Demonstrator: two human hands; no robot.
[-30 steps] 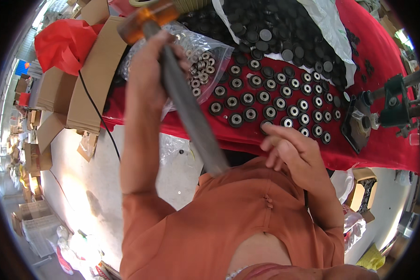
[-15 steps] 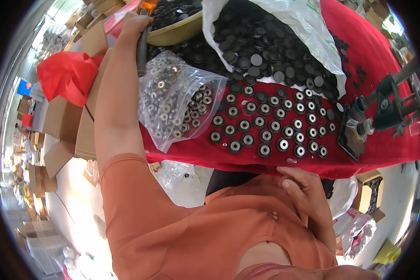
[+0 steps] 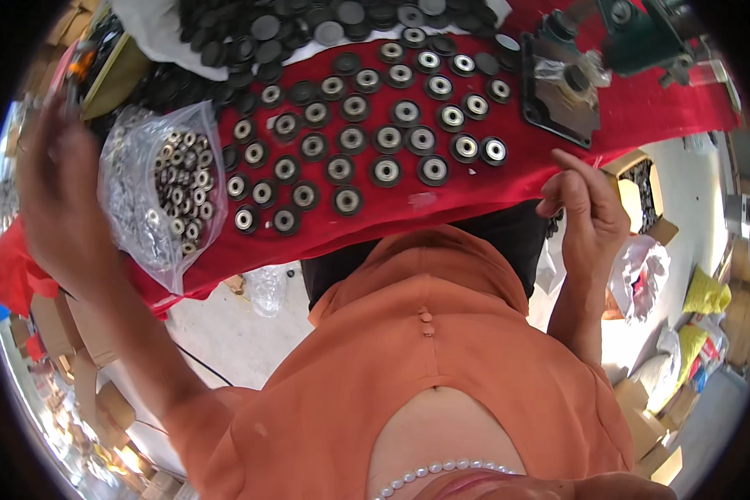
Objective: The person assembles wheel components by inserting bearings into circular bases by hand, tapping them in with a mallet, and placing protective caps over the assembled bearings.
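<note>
Bearings (image 3: pixel 193 177) could spill if your left hand (image 3: pixel 61 162) — blurred, grip unclear — snags their clear bag (image 3: pixel 132 204); your right hand (image 3: pixel 590 208) stays loosely open, seemingly empty.

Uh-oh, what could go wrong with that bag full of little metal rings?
The clear bag reaches the front edge of the red cloth, so it might slip off and spill its metal rings. The blurry left hand looks close beside it and could perhaps bump it.
</note>
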